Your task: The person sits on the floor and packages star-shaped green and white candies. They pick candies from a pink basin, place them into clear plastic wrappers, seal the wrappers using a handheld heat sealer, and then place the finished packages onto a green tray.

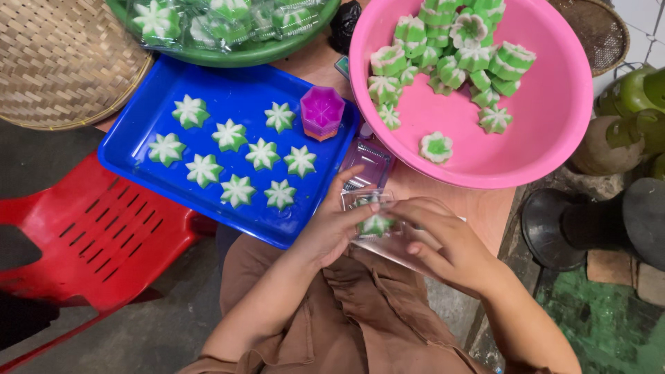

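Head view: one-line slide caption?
Both hands hold a green-and-white flower-shaped cake in clear plastic beside a blue tray.

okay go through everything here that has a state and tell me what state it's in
left hand: gripping the clear wrapper
right hand: gripping the clear wrapper
clear wrapper: one green-white cake inside
blue tray: ten cakes, spaced apart
purple mould: upright, empty
pink basin: partly filled with cakes

The wrap [374, 221] between the two hands is thin, clear, glossy plastic. The blue tray [138, 156], the pink bowl [554, 118] on the right and the red chair [97, 235] at near left are smooth, shiny plastic, and the star-shaped cakes [228, 134] look soft and moist. The flat basket [62, 55] at far left is rough, matt woven cane.
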